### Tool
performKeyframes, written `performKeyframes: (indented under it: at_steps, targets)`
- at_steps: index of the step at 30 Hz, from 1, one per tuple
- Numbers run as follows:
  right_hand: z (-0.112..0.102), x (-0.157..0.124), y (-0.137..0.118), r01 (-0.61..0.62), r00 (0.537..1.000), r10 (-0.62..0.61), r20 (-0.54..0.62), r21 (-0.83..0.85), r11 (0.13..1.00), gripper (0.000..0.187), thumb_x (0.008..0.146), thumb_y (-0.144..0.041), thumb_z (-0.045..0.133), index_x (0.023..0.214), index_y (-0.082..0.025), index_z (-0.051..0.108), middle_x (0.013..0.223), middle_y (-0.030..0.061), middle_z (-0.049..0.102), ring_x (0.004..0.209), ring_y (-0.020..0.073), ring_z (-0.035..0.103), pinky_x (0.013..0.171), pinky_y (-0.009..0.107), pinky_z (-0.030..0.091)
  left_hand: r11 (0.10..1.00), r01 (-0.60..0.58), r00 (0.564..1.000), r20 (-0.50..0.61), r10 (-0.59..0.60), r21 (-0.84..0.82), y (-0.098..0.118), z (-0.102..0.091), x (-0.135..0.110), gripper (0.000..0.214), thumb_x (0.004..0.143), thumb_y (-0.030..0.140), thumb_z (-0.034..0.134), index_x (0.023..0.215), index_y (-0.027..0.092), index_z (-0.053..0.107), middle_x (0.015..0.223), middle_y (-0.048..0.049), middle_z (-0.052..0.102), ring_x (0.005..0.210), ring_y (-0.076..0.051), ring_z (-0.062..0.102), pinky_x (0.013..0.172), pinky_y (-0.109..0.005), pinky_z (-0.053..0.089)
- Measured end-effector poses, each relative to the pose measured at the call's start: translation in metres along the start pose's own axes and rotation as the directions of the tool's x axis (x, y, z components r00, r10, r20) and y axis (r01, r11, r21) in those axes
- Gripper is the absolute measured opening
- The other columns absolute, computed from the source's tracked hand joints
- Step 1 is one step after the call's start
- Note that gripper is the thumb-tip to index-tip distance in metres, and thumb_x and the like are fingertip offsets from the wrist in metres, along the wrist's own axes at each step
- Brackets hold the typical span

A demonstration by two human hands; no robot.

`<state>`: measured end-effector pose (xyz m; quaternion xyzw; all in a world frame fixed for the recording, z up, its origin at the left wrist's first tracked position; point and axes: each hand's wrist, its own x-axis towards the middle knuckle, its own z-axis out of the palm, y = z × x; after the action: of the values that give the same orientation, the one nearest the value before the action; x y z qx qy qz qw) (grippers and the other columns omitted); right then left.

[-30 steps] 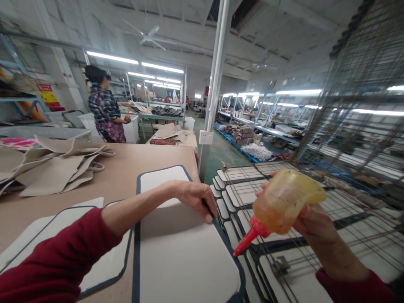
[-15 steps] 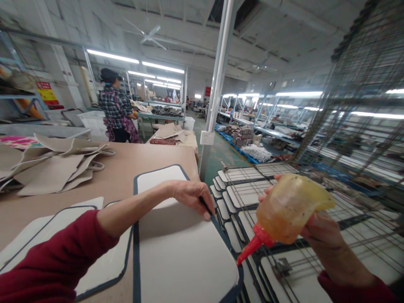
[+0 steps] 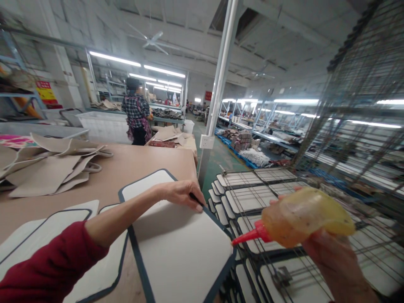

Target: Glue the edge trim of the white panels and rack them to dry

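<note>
My left hand presses on the right edge of a white panel with a dark border, fingers curled over that edge. The panel lies on the brown worktable and is turned at an angle. My right hand grips a soft amber glue bottle held almost level. Its red nozzle points left, just off the panel's right corner.
More white bordered panels lie at the lower left. Tan cut pieces are piled on the table's left. A wire rack to the right holds several panels. A white post stands behind. A person in plaid walks in the background.
The panel has turned clockwise under my left hand. The glue bottle has tipped from nozzle-down to nearly level, with the nozzle closer to the panel's corner. The person behind has walked right.
</note>
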<state>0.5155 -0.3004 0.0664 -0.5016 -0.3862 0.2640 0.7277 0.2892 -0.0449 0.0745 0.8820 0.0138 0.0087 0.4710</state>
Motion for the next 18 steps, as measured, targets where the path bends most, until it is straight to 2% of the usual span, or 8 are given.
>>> performKeyframes:
  at_steps: [3,8,10,14,18]
  targets:
    - [-0.001,-0.004,0.004,0.003,0.999,-0.004,-0.038,-0.011,1.000,0.070,0.070,-0.043,0.077,0.135,-0.035,0.053,0.123,0.0072,0.066,0.121,0.0395,0.056,0.095,0.052,0.054,0.999,-0.028,0.999,-0.037,0.029,0.025,-0.003,-0.001,-0.004,0.049,0.080,0.056,0.068,0.082,0.008,0.076,0.068,-0.0039,0.064,0.066,-0.013,0.052,0.057,-0.018,0.039]
    - [-0.010,0.001,0.021,0.165,0.980,-0.171,-0.103,-0.065,0.984,0.066,0.074,-0.040,0.072,0.136,-0.036,0.051,0.126,0.0078,0.064,0.122,0.0365,0.055,0.099,0.055,0.052,0.997,0.038,0.996,-0.083,-0.032,0.073,-0.009,-0.001,-0.009,0.051,0.081,0.058,0.064,0.079,0.008,0.072,0.065,-0.0011,0.058,0.063,-0.012,0.047,0.058,-0.019,0.037]
    - [-0.013,0.003,0.025,0.183,0.974,-0.188,-0.129,-0.047,0.982,0.069,0.074,-0.037,0.073,0.139,-0.035,0.048,0.128,0.0092,0.062,0.122,0.0361,0.056,0.099,0.056,0.051,0.995,0.058,0.993,-0.110,-0.049,0.077,-0.010,0.000,-0.011,0.050,0.081,0.057,0.064,0.079,0.008,0.072,0.066,-0.0007,0.058,0.063,-0.011,0.045,0.058,-0.020,0.036]
    - [-0.014,0.003,0.029,0.185,0.981,-0.182,-0.058,0.033,0.982,0.072,0.079,-0.033,0.070,0.144,-0.030,0.040,0.127,0.0131,0.063,0.121,0.0387,0.056,0.096,0.062,0.050,0.995,0.091,0.982,-0.171,-0.081,0.051,-0.013,0.000,-0.015,0.045,0.080,0.055,0.066,0.076,0.010,0.070,0.062,0.0015,0.053,0.062,-0.010,0.042,0.057,-0.019,0.034]
    - [-0.012,0.001,0.030,0.158,0.987,-0.158,0.007,-0.005,0.987,0.076,0.082,-0.035,0.068,0.148,-0.031,0.032,0.131,0.0122,0.061,0.129,0.0372,0.049,0.101,0.064,0.046,0.991,0.120,0.973,-0.207,-0.105,0.059,-0.015,0.000,-0.019,0.040,0.080,0.050,0.066,0.071,0.011,0.067,0.061,0.0029,0.050,0.060,-0.009,0.040,0.055,-0.019,0.031]
